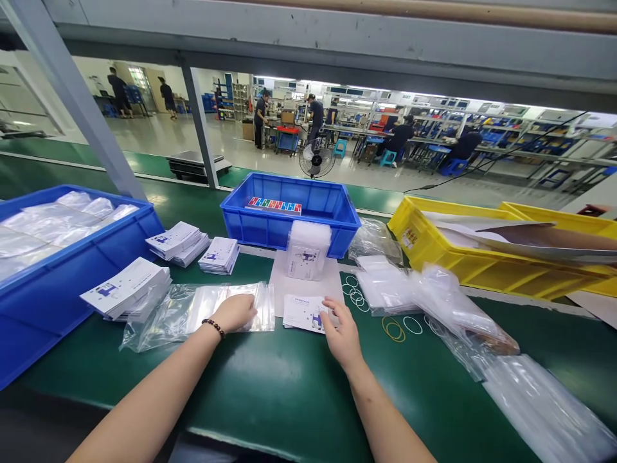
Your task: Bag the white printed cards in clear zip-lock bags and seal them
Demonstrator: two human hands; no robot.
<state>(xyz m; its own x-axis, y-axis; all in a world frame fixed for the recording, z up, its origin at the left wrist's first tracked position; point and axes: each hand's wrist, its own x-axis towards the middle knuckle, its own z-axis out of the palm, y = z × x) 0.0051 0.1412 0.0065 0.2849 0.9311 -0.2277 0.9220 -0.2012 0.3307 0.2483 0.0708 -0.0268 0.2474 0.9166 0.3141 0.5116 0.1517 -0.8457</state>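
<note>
My left hand [236,313] has its fingers curled down on a pile of clear plastic bags [205,305] lying flat on the green table; its fingertips are partly hidden. To its right lies a small stack of white printed booklets [301,310]. At the right edge of those booklets, my right hand [343,334] has its thumb and fingers apart; whether it touches them I cannot tell. Just behind stands a bundle of bagged booklets [307,251] on a sheet of pale paper [278,276]. More booklet stacks [128,286] are on the left.
Blue bins stand at the left [96,241] and the back [289,235]. A yellow bin [448,257] holding cardboard is at the right. Rubber bands [394,329] and plastic bags [544,405] lie right of my right hand. Metal posts [197,122] rise beyond; people work in the background.
</note>
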